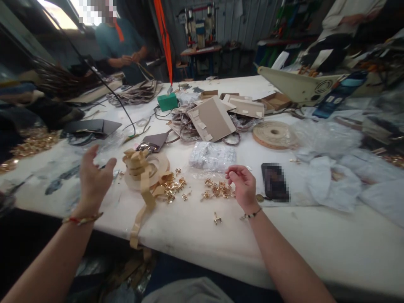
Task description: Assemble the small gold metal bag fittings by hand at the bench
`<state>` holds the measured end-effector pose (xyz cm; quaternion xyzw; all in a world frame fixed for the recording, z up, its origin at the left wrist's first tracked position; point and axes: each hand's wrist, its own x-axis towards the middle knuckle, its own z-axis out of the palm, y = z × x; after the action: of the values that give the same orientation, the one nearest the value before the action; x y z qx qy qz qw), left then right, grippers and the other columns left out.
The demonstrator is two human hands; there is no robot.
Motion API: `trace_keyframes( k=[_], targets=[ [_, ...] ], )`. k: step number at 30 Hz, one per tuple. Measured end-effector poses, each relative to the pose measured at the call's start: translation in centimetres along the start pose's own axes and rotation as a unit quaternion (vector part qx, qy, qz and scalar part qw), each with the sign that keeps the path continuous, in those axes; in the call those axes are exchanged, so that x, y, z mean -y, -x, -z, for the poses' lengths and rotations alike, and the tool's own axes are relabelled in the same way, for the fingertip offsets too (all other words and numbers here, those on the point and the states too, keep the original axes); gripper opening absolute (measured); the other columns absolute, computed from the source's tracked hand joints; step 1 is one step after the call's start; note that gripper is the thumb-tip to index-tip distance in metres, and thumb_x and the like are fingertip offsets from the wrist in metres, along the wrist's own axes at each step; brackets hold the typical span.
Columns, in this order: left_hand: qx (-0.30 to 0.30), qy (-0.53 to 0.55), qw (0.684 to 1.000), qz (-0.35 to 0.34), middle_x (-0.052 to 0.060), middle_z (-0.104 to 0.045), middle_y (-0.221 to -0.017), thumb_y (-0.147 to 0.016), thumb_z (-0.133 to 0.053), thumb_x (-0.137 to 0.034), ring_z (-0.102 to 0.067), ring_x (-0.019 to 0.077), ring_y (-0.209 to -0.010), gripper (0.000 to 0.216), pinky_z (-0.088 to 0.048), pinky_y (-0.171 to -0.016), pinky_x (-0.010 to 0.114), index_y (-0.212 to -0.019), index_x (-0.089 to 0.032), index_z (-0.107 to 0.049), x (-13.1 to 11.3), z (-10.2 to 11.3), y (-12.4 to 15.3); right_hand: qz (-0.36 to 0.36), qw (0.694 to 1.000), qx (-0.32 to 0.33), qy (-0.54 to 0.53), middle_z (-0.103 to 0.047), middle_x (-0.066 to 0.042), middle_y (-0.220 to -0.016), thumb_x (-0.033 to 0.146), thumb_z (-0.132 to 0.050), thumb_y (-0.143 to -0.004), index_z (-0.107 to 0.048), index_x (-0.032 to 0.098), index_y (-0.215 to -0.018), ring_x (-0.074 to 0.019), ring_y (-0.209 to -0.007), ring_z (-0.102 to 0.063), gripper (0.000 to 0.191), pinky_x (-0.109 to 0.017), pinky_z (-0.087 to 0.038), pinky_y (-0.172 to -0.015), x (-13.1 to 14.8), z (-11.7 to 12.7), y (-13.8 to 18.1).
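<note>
— Corrugated wall (249,25) behind, press-like machine (199,31) before it, co-worker (124,40) far left. Head view only. White tabletop (195,240) in front, well littered.

— And the work itself?

— Gold-coloured fittings (217,190), two loose heaps: one just beside the right hand (242,185), the other beside the roll of tan tape (136,163). One single fitting (217,219) lies apart, nearer the wearer.

— Grip?

— Left hand (96,176): spread, thumb well away from the fingers, nothing seen in it, just left of the tape. Right hand: fingers curled, thumb near forefinger. Whether it pinches a fitting, cannot tell; too small.

— Step in hand, as you judge it?

— Probably handling small fittings, by hand, at the right-hand heap.

— What would the next move call for?

— Fingertip precision, I'd say. Pieces look tangled; a light pinch, one lifted free without dragging its neighbours. Mind the tape's loose end, hanging over the front edge.
</note>
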<state>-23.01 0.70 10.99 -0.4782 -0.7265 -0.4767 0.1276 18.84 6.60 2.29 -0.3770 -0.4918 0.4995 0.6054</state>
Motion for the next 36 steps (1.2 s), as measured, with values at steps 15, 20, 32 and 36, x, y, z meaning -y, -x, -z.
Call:
trace_keyframes(
  k=[15,20,32,36],
  targets=[
    [0.481,0.057,0.831,-0.273,0.005,-0.072,-0.099,-0.094,-0.059,-0.037,-0.069,0.022,-0.087,0.029,-0.055,-0.075,0.031,-0.121,-0.027,-0.066,-12.3,-6.7,23.7,0.034,0.97,-0.029,0.237,-0.07,-0.007,-0.096,0.039,-0.058,-0.092,-0.065,0.022,-0.097,-0.02,-0.084,-0.063,0.019,-0.033,-0.051,-0.073,2.5,1.8,2.8],
    [0.485,0.075,0.828,-0.271,0.004,-0.073,-0.098,-0.101,-0.046,-0.028,-0.07,0.0197,-0.086,0.027,-0.053,-0.074,0.029,-0.114,-0.03,-0.07,-12.3,-8.7,23.9,0.018,0.932,0.109,0.346,-0.071,-0.007,-0.099,0.029,-0.056,-0.096,-0.067,0.023,-0.1,-0.0206,-0.09,-0.066,0.014,-0.033,-0.052,-0.077,3.1,3.9,8.9],
    [0.436,0.098,0.852,-0.274,0.004,-0.074,-0.105,-0.102,-0.044,-0.039,-0.071,0.0215,-0.09,0.031,-0.056,-0.074,0.033,-0.117,-0.024,-0.066,-10.9,-9.3,24.9,0.106,0.765,-0.043,0.634,-0.068,-0.015,-0.127,0.028,-0.053,-0.093,-0.055,0.015,-0.13,-0.0337,-0.118,-0.06,0.039,-0.061,-0.04,-0.106,1.8,17.2,6.1],
    [0.439,0.096,0.851,-0.274,0.003,-0.073,-0.104,-0.102,-0.045,-0.039,-0.071,0.021,-0.089,0.029,-0.056,-0.073,0.033,-0.117,-0.025,-0.065,-10.8,-9.3,24.9,0.122,0.762,-0.052,0.634,-0.071,-0.012,-0.12,0.026,-0.051,-0.095,-0.056,0.017,-0.129,-0.0324,-0.116,-0.062,0.036,-0.066,-0.034,-0.11,2.3,16.7,5.0]
  ],
)
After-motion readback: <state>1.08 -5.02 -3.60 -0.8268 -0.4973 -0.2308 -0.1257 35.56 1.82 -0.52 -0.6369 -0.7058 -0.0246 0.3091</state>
